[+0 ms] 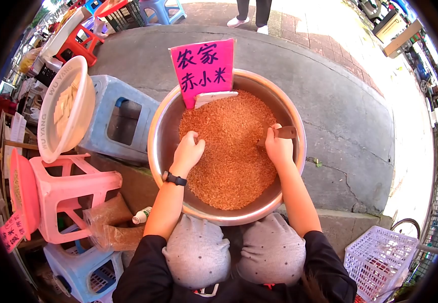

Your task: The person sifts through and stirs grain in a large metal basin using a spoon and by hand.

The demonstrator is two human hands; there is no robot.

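A wide steel basin [296, 108] holds a heap of reddish-brown rice grains [229, 161]. My right hand [279, 148] grips a brown-handled scoop [285, 132] at the basin's right side. The scoop's lower part is mostly hidden by my fingers and the grain. Over the left side of the heap, my left hand [188, 150] has its fingers curled together; whatever they may hold is hidden. A black band [174, 178] circles my left wrist. At the basin's far side a pink handwritten sign [203, 70] stands upright, with a whitish piece [214, 97] at its foot.
Left of the basin are a blue stool [98, 118], a tilted pale bowl [77, 126] with flat pieces inside, and a pink stool [70, 197]. Bags of brown grain [115, 222] lie near my left arm. A white crate [380, 257] stands right; a person's legs [253, 12] show ahead.
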